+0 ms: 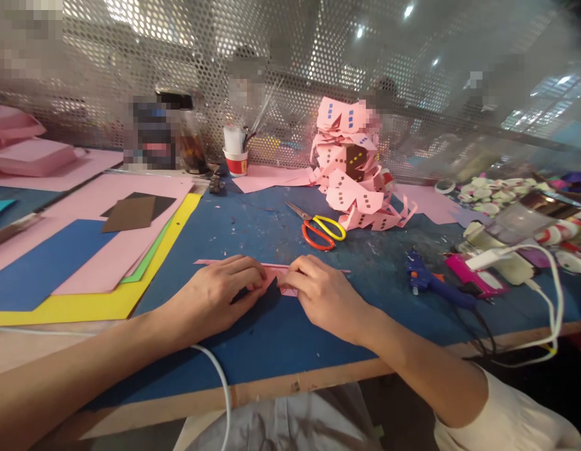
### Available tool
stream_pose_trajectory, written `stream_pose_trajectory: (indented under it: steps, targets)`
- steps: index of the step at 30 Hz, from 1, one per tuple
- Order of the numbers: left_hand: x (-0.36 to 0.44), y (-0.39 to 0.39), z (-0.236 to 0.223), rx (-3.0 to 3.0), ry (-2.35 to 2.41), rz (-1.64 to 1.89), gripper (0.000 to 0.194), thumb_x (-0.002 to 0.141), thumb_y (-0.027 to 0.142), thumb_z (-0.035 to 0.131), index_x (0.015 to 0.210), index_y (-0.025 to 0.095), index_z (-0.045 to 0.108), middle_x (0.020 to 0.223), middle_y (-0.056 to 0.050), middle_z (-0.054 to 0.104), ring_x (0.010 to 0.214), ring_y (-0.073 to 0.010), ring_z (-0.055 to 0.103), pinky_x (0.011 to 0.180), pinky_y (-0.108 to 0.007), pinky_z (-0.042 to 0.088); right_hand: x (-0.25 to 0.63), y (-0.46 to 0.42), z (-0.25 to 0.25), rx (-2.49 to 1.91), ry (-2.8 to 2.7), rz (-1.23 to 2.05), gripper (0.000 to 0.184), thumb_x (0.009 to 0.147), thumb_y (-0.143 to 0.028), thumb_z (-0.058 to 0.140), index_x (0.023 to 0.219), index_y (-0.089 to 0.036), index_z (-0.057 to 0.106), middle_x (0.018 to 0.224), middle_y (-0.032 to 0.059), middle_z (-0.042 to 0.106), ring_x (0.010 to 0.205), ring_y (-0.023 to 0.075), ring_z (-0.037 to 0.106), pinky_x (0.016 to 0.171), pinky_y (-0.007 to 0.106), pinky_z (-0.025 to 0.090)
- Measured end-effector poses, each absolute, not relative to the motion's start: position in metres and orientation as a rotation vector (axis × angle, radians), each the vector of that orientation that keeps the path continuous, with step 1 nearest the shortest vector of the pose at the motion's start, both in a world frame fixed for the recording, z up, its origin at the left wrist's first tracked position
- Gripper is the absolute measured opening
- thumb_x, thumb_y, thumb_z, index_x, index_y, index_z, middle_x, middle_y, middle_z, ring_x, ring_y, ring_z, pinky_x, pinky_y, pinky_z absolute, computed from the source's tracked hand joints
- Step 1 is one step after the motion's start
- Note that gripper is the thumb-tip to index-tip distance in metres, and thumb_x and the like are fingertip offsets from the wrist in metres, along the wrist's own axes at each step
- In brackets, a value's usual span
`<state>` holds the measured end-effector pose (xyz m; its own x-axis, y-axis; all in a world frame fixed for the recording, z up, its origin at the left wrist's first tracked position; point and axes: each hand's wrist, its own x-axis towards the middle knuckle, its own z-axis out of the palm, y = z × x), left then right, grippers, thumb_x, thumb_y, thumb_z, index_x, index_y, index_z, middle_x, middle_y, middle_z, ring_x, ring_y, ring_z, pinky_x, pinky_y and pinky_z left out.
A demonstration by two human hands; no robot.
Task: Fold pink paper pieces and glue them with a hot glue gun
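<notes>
Both hands are over a piece of pink paper (271, 273) lying low on the blue table. My left hand (224, 288) pinches its left part, fingers bent and thumb tucked beneath. Close beside it, my right hand (321, 291) grips the paper's right part between thumb and fingers. A thin pink strip runs out past both hands along the far side. Much of the paper is hidden under the fingers. Just beyond my right hand lie scissors (318, 232) with one red and one yellow handle, blades pointing away to the left.
Stacked pink paper shapes (351, 163) with small squares stand at the back. Coloured sheets (163, 250) lie at left. A paper cup (235, 160) stands by the perforated metal screen. A blue glue gun (435, 282), pink device (478, 275) and white cable (556, 282) are at right.
</notes>
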<state>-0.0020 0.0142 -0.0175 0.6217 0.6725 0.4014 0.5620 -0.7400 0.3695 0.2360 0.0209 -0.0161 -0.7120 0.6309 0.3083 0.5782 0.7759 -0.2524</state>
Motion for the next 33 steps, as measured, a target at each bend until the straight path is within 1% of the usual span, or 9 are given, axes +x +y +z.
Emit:
stream_pose_trajectory:
  steps: [6,10,13,16,20,24,28,30,33]
  targets:
    - [-0.003,0.017,-0.017,2.593,1.020,0.821,0.012,0.095,0.020,0.051,0.088,0.018,0.061,0.096,-0.005,0.067,0.089,-0.0168,0.063,0.080,-0.029,0.048,0.240,0.021,-0.013,-0.862,-2.539,0.232,0.024,0.093,-0.006,0.043,0.094,-0.019,0.063,0.098,0.0047,0.062,0.096,0.0176,0.055,0.088,0.033,0.046]
    - [-0.003,0.016,-0.015,2.532,1.055,0.824,0.012,0.095,0.022,0.052,0.091,0.019,0.062,0.094,-0.004,0.066,0.086,-0.0154,0.063,0.078,-0.027,0.047,0.241,0.025,-0.012,-0.997,-2.420,0.085,0.021,0.093,-0.009,0.045,0.102,-0.018,0.061,0.102,0.0067,0.062,0.101,0.0211,0.054,0.093,0.039,0.042]
    - [-0.003,0.015,-0.011,2.473,1.099,0.850,0.013,0.096,0.025,0.051,0.092,0.019,0.062,0.093,-0.003,0.066,0.084,-0.0142,0.062,0.076,-0.025,0.047,0.244,0.029,-0.015,-1.115,-2.421,-0.027,0.016,0.093,-0.014,0.049,0.103,-0.018,0.062,0.104,0.0087,0.062,0.103,0.0244,0.053,0.090,0.042,0.041]
    - [-0.004,0.015,-0.008,2.448,1.141,0.927,0.013,0.096,0.025,0.050,0.091,0.019,0.061,0.092,-0.003,0.066,0.084,-0.0142,0.062,0.076,-0.025,0.047,0.245,0.032,-0.019,-1.157,-2.457,-0.069,0.011,0.093,-0.018,0.052,0.099,-0.018,0.062,0.100,0.0084,0.062,0.100,0.0246,0.053,0.087,0.041,0.040]
    - [-0.006,0.020,-0.008,2.455,1.258,0.995,0.013,0.094,0.027,0.052,0.092,0.019,0.062,0.091,-0.003,0.066,0.086,-0.0164,0.062,0.079,-0.026,0.047,0.246,0.034,-0.021,-1.164,-2.445,-0.052,0.007,0.093,-0.020,0.055,0.095,-0.018,0.062,0.098,0.0076,0.062,0.098,0.0230,0.054,0.086,0.038,0.040]
    - [-0.008,0.028,-0.011,2.436,1.355,0.961,0.018,0.095,0.031,0.050,0.097,0.020,0.064,0.097,-0.003,0.066,0.093,-0.0185,0.062,0.084,-0.029,0.047,0.245,0.034,-0.020,-1.138,-2.412,-0.005,0.003,0.092,-0.018,0.056,0.090,-0.018,0.059,0.096,0.0058,0.063,0.095,0.0207,0.055,0.087,0.036,0.039]
    - [-0.010,0.032,-0.014,2.476,1.378,0.896,0.020,0.095,0.032,0.050,0.101,0.021,0.065,0.100,-0.004,0.068,0.097,-0.0198,0.061,0.087,-0.031,0.047,0.244,0.035,-0.020,-1.120,-2.366,0.030,0.005,0.091,-0.014,0.055,0.088,-0.018,0.057,0.091,0.0038,0.064,0.089,0.0182,0.056,0.084,0.034,0.038]
    - [-0.010,0.034,-0.015,2.516,1.336,0.846,0.020,0.095,0.031,0.050,0.100,0.021,0.066,0.100,-0.005,0.069,0.099,-0.0205,0.061,0.089,-0.033,0.047,0.244,0.035,-0.020,-1.107,-2.366,0.021,0.007,0.093,-0.016,0.053,0.089,-0.018,0.058,0.091,0.0042,0.065,0.089,0.0179,0.056,0.085,0.034,0.038]
    - [-0.011,0.035,-0.018,2.586,1.240,0.786,0.019,0.094,0.029,0.051,0.098,0.020,0.068,0.103,-0.006,0.068,0.100,-0.0208,0.061,0.091,-0.035,0.047,0.245,0.036,-0.022,-1.089,-2.397,-0.021,0.015,0.097,-0.019,0.048,0.088,-0.018,0.060,0.091,0.0049,0.064,0.089,0.0182,0.055,0.085,0.035,0.037]
